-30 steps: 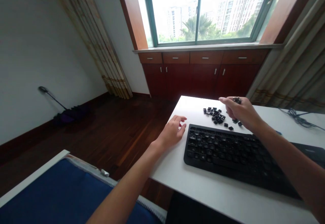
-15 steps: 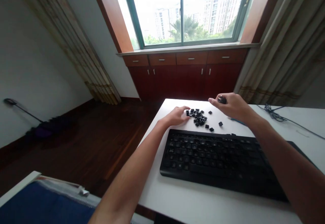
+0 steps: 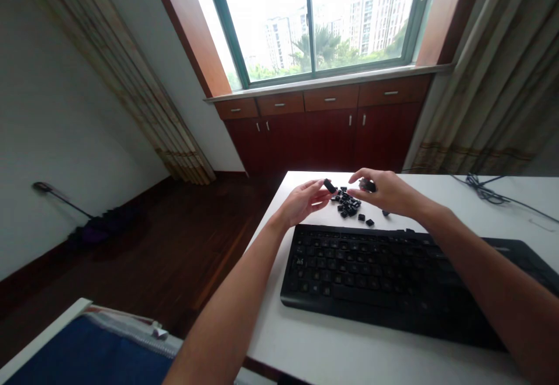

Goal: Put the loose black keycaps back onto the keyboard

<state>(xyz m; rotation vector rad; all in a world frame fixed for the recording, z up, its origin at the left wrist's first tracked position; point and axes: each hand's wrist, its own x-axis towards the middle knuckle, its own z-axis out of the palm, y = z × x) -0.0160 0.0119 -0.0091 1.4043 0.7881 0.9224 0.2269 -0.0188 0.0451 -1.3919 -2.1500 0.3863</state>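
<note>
Between the thumb and fingers of my left hand (image 3: 307, 200) is a black keycap (image 3: 329, 186), raised just over the left edge of a pile. That pile of loose black keycaps (image 3: 348, 205) lies on the white table behind the keyboard. My right hand (image 3: 391, 191) hovers at the pile's right side, thumb and forefinger apart. Its other fingers curl round a dark, shiny object (image 3: 367, 185) whose kind I cannot make out. Nearer to me lies a black keyboard (image 3: 371, 306); my right forearm hides part of it.
Single keycaps (image 3: 370, 222) lie close to the keyboard's back edge. A coiled black cable (image 3: 484, 190) rests at the back right of the white table (image 3: 349, 344). Past the table's left edge is dark wooden floor (image 3: 187, 245), with a dark umbrella (image 3: 102, 222) by the wall.
My left hand has lifted a keycap from the pile's left edge. My right hand has moved left and down toward the pile, its thumb and forefinger now apart. The view has shifted slightly.
</note>
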